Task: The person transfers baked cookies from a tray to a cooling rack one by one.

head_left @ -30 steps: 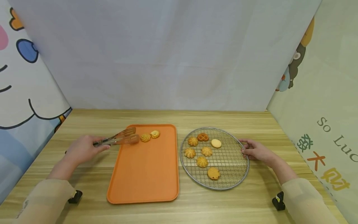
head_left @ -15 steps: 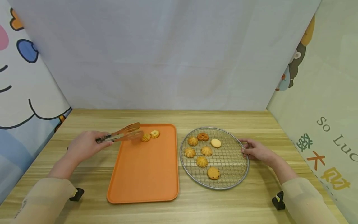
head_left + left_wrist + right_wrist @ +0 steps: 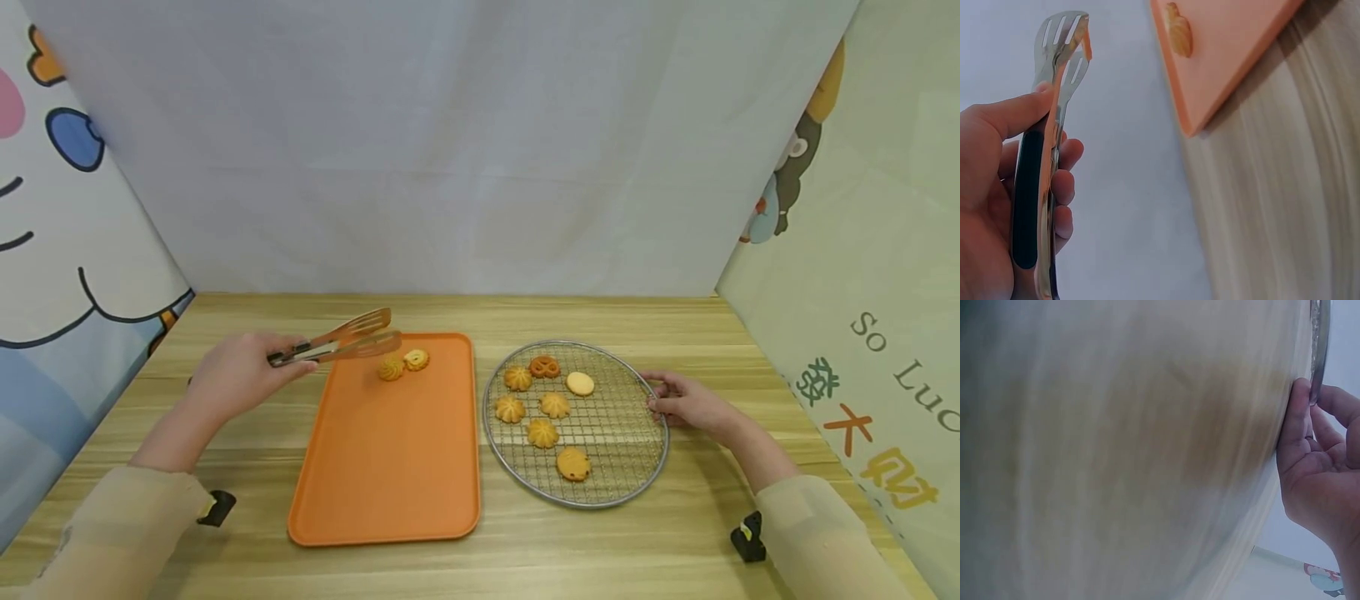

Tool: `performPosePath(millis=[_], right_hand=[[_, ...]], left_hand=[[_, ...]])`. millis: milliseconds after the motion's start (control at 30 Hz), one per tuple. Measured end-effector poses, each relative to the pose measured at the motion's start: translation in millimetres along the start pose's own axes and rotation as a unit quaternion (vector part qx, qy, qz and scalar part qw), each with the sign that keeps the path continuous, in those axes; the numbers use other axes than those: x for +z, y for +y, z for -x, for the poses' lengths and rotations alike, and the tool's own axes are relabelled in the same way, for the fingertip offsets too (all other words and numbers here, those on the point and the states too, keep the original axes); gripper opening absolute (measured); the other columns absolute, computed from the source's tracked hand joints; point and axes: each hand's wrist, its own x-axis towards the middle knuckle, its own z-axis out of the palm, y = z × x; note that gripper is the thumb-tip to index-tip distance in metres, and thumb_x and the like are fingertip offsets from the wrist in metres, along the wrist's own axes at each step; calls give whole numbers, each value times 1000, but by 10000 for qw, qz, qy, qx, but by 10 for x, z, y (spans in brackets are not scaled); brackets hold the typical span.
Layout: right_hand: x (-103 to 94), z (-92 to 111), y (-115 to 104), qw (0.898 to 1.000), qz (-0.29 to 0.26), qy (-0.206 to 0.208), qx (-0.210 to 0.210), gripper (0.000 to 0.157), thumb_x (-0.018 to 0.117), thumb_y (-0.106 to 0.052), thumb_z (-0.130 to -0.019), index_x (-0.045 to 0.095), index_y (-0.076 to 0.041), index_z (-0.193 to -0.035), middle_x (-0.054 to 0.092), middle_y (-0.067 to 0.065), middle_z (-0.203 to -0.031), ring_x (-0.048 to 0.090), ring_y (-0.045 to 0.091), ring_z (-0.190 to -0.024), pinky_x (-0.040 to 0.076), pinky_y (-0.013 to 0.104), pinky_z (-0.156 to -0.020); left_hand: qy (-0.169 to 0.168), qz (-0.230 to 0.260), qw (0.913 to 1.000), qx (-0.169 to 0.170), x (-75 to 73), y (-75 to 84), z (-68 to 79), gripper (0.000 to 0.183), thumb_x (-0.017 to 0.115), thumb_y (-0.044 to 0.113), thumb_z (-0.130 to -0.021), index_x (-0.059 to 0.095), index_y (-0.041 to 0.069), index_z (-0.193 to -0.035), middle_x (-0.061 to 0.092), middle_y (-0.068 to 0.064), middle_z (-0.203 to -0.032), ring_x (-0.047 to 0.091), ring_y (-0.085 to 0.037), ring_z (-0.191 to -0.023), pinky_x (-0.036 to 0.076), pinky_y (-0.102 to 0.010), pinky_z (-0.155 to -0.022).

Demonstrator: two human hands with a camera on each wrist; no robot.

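Gripping left hand [image 3: 243, 375]: curled round slotted metal tongs [image 3: 336, 349], blades parted above tray, perhaps ready for squeezing.
Right hand [image 3: 686, 406]: pinches round wire-mesh rack [image 3: 615, 429] by its edge, presumably steadying it.
Orange rectangular tray [image 3: 393, 467]: beside rack on wood-grain tabletop [image 3: 525, 554].

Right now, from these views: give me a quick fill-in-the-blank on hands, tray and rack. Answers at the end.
1. The left hand grips a pair of ____.
2. Of the orange tray and the wire rack, the right hand holds the ____.
3. The number of cookies on the orange tray is ____.
4. The twisted brown piece on the wire rack is shaped like a ____.

Missing words: tongs; wire rack; two; pretzel.
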Motion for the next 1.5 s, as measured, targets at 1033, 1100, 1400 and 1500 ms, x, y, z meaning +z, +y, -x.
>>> performPosePath(millis=[1033, 1100, 1400, 1500], right_hand=[[-5, -33, 46, 9999, -84, -27, -114, 61, 51, -4, -96, 19, 8, -146, 49, 7, -97, 58, 9, -80, 52, 26, -74], [-7, -33, 55, 9999, -78, -3, -88, 61, 51, -4, -96, 19, 8, -146, 48, 8, -97, 58, 9, -81, 52, 27, -74], [-6, -51, 67, 9999, -119, -40, -116, 61, 50, -4, -96, 18, 9, -146, 49, 7, -96, 58, 8, -80, 52, 26, -74], [-12, -63, 66, 9999, -109, -42, -123, 60, 50, -4, -96, 18, 9, -145, 49, 6, -96, 58, 8, -80, 52, 26, -74]], left_hand=[[541, 327, 9935, 950, -222, 819, -348, 48, 64, 46, -87, 66, 13, -122, 56, 1, -67, 39, -13, -50, 31, -29, -48], [563, 383, 9923, 1039, -204, 882, -383, 46, 66, 43, -87, 67, 13, -121, 61, 0, -72, 40, -12, -50, 32, -29, -49], [662, 545, 9863, 1408, -92, 1182, -502, 42, 71, 38, -84, 68, 13, -118, 70, -3, -88, 39, -11, -46, 32, -28, -48], [602, 626, 9854, 1466, -48, 1286, -543, 42, 71, 37, -84, 68, 13, -119, 71, -5, -97, 40, -10, -46, 35, -28, -49]])
